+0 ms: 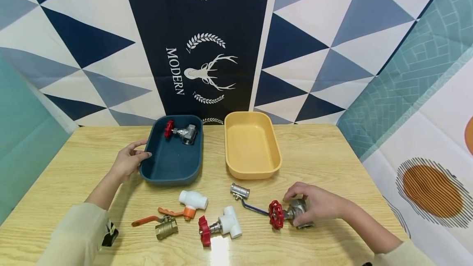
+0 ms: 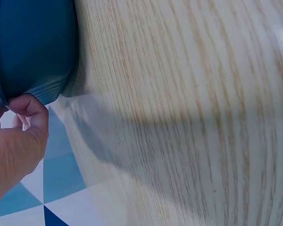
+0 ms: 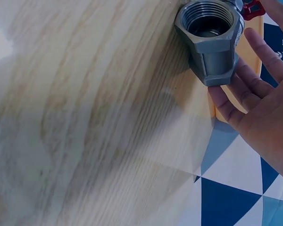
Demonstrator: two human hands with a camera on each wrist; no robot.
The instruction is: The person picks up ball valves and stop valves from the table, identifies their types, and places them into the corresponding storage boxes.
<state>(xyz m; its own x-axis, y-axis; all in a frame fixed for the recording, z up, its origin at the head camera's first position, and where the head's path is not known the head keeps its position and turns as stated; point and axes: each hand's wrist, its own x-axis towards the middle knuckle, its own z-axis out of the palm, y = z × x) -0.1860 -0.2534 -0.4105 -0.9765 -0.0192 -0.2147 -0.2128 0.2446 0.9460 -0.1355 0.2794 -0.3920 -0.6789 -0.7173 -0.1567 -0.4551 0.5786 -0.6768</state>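
Note:
My left hand (image 1: 129,161) pinches the left rim of a dark blue plastic bin (image 1: 171,175); the left wrist view shows the fingers (image 2: 34,110) at that rim. A metal gate valve with a red handwheel (image 1: 180,131) lies inside this bin. On the right, my right hand (image 1: 321,202) reaches around a second metal gate valve (image 1: 297,208), whose red handwheel (image 1: 276,214) points left. In the right wrist view the fairly straight fingers (image 3: 269,56) are spread beside the threaded valve body (image 3: 210,52), some touching it. That valve appears to rest on the table.
A yellow bin (image 1: 253,145) stands right of the blue one. Across the front lie a white valve with orange handle (image 1: 194,200), a brass valve with red lever (image 1: 166,228), a white valve with red handwheel (image 1: 229,221) and a metal valve with blue lever (image 1: 240,191).

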